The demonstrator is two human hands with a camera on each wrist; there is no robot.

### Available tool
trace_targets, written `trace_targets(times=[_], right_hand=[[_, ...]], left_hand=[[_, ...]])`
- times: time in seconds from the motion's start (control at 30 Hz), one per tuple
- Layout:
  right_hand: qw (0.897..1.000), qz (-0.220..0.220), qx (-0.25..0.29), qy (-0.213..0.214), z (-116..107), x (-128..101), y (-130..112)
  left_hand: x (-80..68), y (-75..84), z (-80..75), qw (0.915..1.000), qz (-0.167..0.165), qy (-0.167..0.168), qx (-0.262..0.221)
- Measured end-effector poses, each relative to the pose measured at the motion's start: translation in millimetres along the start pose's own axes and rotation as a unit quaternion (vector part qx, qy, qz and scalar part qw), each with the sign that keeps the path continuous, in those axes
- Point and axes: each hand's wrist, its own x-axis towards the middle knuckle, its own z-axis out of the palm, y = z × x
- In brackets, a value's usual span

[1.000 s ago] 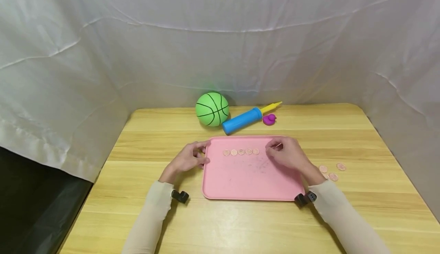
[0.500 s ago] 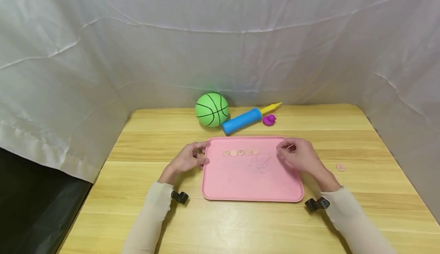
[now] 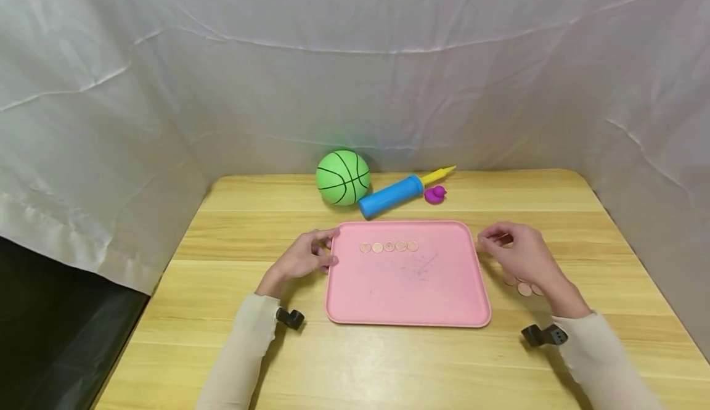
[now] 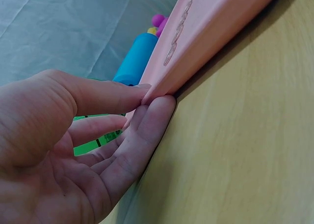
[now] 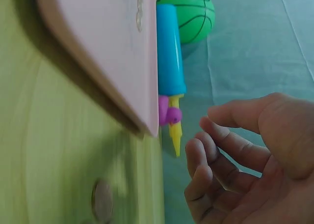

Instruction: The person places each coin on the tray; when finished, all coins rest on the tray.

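Note:
A pink tray (image 3: pixel 407 302) lies on the wooden table. My left hand (image 3: pixel 302 254) pinches its left rim; in the left wrist view the thumb (image 4: pixel 108 96) is on top and fingers are beneath the edge. Several copper-coloured coins (image 3: pixel 389 246) form a row near the tray's far side. Just past the right rim, my right hand (image 3: pixel 518 253) hovers above the table, fingers loosely bent. In the right wrist view, nothing shows between its thumb and fingertips (image 5: pixel 196 150). Below that hand lie more coins (image 3: pixel 524 289), partly hidden by it; one coin (image 5: pixel 102 200) shows in the right wrist view.
Behind the tray are a green ball (image 3: pixel 342 177) with black basketball lines, a blue hand pump (image 3: pixel 391 196) with a yellow nozzle, and a purple toy duck (image 3: pixel 435 195). Pale cloth (image 3: pixel 355 89) hangs behind the wooden table (image 3: pixel 388 367).
My right hand has moved right, from over the tray to beyond its right rim, above the loose coins. The left hand keeps its hold on the tray; the coin row looks the same.

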Motion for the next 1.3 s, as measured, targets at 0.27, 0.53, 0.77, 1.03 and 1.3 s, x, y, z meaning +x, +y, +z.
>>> trace_targets(times=[0.27,0.53,0.77,1.03,1.3], right_hand=[[1.0,0.014,-0.024,0.001,-13.6,-9.5,20.7],[0.999,0.018,-0.028,0.018,-21.4,-18.1,38.8],[0.999,0.015,-0.03,0.025,-31.6,-22.7,53.7],[0.999,0.023,-0.033,0.023,-39.0,-30.1,67.6],[0.999,0.031,-0.026,0.013,-44.0,-36.5,78.7]], left_hand=[[0.2,-1.4,0.6,0.9999,-0.002,0.0,-0.01],[-0.4,-2.7,1.9,1.0,0.002,-0.004,0.001],[0.8,-1.7,0.5,1.0,0.002,0.0,0.003],[1.6,-2.0,-0.6,0.9999,0.01,-0.001,0.012],[2.4,-2.1,0.2,0.9999,0.011,0.0,0.01]])
